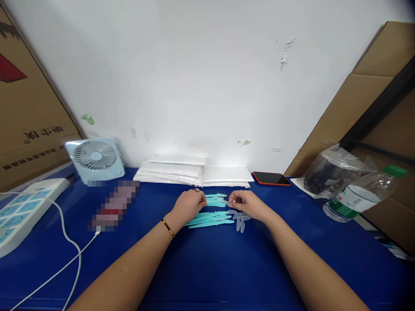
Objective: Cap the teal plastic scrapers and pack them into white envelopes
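Slim turquoise sticks that look like eyebrow razors lie in a loose row on the blue table. Just beyond them is a smaller group of the same razors, between my two hands. My left hand is closed, its fingertips pinching the left end of a razor in this far group. My right hand pinches a small clear plastic cap at the right end of that razor. Several more clear caps lie loosely below my right hand. Whether the cap encloses the razor tip is too small to tell.
White padded envelopes are stacked against the wall. Left stand a light blue fan, a power strip and a white cable. Right are a phone, a bagged dark object and a plastic bottle.
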A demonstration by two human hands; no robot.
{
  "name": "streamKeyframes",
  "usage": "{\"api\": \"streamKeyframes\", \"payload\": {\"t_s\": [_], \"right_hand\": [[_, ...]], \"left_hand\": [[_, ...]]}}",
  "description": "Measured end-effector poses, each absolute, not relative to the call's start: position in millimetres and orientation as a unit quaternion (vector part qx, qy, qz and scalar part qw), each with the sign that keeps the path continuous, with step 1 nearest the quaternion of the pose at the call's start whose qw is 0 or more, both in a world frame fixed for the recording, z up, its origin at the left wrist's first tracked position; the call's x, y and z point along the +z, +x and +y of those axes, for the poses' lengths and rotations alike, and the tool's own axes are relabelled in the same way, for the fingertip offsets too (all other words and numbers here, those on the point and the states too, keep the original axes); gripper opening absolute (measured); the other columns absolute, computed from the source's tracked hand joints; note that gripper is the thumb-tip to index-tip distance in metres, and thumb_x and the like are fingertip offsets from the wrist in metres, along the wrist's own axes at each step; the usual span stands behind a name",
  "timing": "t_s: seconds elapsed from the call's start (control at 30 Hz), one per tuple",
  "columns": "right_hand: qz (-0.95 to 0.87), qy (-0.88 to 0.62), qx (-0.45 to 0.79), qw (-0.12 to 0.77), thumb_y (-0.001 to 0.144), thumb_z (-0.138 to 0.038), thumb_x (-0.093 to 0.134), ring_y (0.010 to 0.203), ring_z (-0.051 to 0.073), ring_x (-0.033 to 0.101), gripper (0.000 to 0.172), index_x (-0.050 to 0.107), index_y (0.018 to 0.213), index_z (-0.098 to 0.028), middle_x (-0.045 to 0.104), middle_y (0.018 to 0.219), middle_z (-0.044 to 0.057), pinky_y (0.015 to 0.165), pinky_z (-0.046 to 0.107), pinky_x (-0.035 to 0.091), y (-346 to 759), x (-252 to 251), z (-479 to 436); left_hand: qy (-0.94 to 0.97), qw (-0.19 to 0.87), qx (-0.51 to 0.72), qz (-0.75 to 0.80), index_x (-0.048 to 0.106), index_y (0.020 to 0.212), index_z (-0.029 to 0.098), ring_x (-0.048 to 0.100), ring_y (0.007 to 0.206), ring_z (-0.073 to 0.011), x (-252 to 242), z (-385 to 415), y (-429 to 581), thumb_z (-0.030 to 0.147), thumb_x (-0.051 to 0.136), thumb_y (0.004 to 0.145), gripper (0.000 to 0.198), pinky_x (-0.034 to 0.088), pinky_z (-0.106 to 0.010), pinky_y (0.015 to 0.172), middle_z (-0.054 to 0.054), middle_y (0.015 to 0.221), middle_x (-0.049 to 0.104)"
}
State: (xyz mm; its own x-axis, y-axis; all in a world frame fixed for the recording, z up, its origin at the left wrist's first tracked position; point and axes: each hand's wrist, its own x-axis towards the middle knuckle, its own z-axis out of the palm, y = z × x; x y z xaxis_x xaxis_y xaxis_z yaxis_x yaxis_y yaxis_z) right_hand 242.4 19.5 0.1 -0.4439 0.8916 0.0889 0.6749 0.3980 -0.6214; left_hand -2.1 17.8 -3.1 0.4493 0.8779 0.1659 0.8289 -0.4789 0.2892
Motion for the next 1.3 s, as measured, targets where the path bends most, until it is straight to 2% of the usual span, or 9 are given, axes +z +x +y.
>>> {"api": "streamKeyframes", "payload": {"t_s": [0.53, 0.67, 0.8, 0.93, 1.03, 1.13, 1.3], "right_hand": [[-0.818, -0.486, 0.211, 0.222, 0.078, -0.031, 0.057, 0.064, 0.013, 0.054, 0.014, 0.066, 0.083, -0.021, 0.062, 0.073, 0.001, 0.056, 0.022, 0.037, 226.1, -1.1, 19.8], [-0.809, -0.512, 0.174, 0.231, 0.076, -0.029, 0.057, 0.069, 0.014, 0.055, 0.015, 0.066, 0.084, -0.02, 0.063, 0.081, 0.002, 0.061, 0.024, 0.039, 242.8, 2.5, 23.7], [-0.787, -0.566, 0.173, 0.172, 0.073, -0.032, 0.059, 0.062, 0.014, 0.054, 0.014, 0.066, 0.072, -0.02, 0.063, 0.071, 0.003, 0.053, 0.023, 0.035, 266.5, 1.0, 26.6], [-0.775, -0.588, 0.193, 0.127, 0.066, -0.029, 0.066, 0.057, 0.014, 0.053, 0.01, 0.064, 0.065, -0.019, 0.063, 0.067, 0.003, 0.049, 0.023, 0.033, 272.5, -6.9, 27.9], [-0.783, -0.569, 0.199, 0.155, 0.07, -0.029, 0.062, 0.059, 0.013, 0.053, 0.011, 0.063, 0.067, -0.019, 0.062, 0.067, 0.002, 0.051, 0.022, 0.035, 267.6, -7.5, 26.7], [-0.776, -0.539, 0.247, 0.213, 0.077, -0.036, 0.056, 0.057, 0.013, 0.055, 0.018, 0.062, 0.077, -0.019, 0.061, 0.066, 0.001, 0.051, 0.022, 0.038, 262.2, -1.8, 23.4], [-0.764, -0.488, 0.334, 0.257, 0.077, -0.039, 0.057, 0.059, 0.014, 0.059, 0.026, 0.064, 0.09, -0.017, 0.061, 0.067, 0.002, 0.053, 0.024, 0.044, 257.6, 4.4, 18.8]], "left_hand": [[0.847, 0.072, 0.17, 0.498, 0.063, 0.081, 0.02, 0.056, 0.079, -0.0167, -6.0, 16.4, 8.3, 0.029, 0.054, 0.081, 0.012, 0.037, -0.026, 0.066, -0.002, 0.084, 0.063], [0.847, 0.113, 0.175, 0.49, 0.061, 0.088, 0.022, 0.057, 0.08, -0.0165, -2.3, 10.9, 6.3, 0.038, 0.057, 0.078, 0.019, 0.039, -0.026, 0.067, -0.001, 0.086, 0.063], [0.864, 0.162, 0.138, 0.456, 0.063, 0.082, 0.022, 0.058, 0.074, -0.0162, -0.4, 5.0, 3.6, 0.046, 0.061, 0.072, 0.026, 0.038, -0.024, 0.061, -0.001, 0.082, 0.064], [0.861, 0.191, 0.116, 0.456, 0.064, 0.077, 0.022, 0.057, 0.07, -0.0152, -2.3, 4.4, 5.0, 0.04, 0.059, 0.074, 0.019, 0.037, -0.023, 0.056, -0.001, 0.075, 0.064], [0.851, 0.195, 0.138, 0.467, 0.063, 0.075, 0.02, 0.056, 0.07, -0.0146, -2.8, 6.7, 5.2, 0.037, 0.056, 0.076, 0.018, 0.038, -0.023, 0.058, -0.001, 0.076, 0.063], [0.831, 0.194, 0.173, 0.492, 0.061, 0.078, 0.02, 0.056, 0.072, -0.0148, -2.0, 9.5, 2.6, 0.037, 0.054, 0.077, 0.018, 0.038, -0.023, 0.058, -0.001, 0.077, 0.063], [0.811, 0.217, 0.21, 0.501, 0.059, 0.082, 0.02, 0.055, 0.07, -0.0139, -1.8, 13.1, -2.8, 0.037, 0.051, 0.08, 0.019, 0.039, -0.024, 0.059, 0.0, 0.078, 0.061]]}}
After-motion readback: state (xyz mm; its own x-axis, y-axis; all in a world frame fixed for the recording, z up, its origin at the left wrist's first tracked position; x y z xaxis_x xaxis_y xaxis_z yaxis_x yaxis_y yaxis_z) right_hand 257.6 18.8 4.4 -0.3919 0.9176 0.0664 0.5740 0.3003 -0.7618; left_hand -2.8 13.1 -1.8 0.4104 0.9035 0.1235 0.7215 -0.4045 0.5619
